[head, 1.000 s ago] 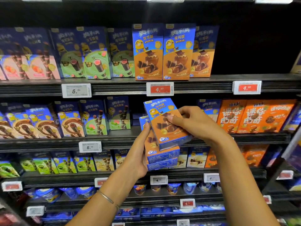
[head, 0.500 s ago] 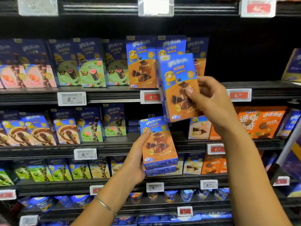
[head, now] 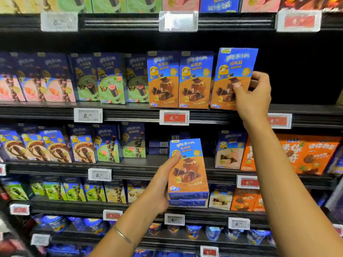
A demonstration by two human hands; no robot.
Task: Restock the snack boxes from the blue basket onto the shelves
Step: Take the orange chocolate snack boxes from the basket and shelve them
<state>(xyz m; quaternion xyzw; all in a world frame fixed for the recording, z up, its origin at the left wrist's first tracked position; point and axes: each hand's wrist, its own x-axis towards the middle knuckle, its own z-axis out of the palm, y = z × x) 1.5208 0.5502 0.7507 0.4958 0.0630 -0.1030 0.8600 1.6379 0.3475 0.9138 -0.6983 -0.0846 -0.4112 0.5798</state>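
– While the right hand (head: 254, 95) pinches the box (head: 233, 71) only near its right edge, thumb on the front and the other fingers (head: 259, 79) curled behind, what can go wrong, do you think?
– The box can turn in such a pinch. It leans a little, with its top toward the right of the frame, and its lower edge is at the front lip of the shelf (head: 130, 113), just beside the two same boxes (head: 178, 78). If its corner pushes the neighbour, that one may fall backward; behind the row it is dark and I cannot tell what supports it
– Does it stand on the shelf now?
– I cannot tell. The edge is at the lip, but the contact is not clear
– And the left hand (head: 163, 184)?
– It grips a small stack (head: 187, 169) in the lower middle of the frame, in front of the lower shelves. The thumb lies on the left edge of the top box; the other fingers are hidden behind. If this hand tilts while the attention is up, the boxes may slide on each other
– Because of the material?
– Yes, it looks like smooth, slightly glossy printed cardboard. The shapes are flat upright rectangles with sharp corners, blue above and orange-brown below. With such a narrow base they tip easily, I suppose. The shelf is dark, with a ribbed front rail and hard-looking price tags (head: 174, 117)
– The blue basket?
– Not in view
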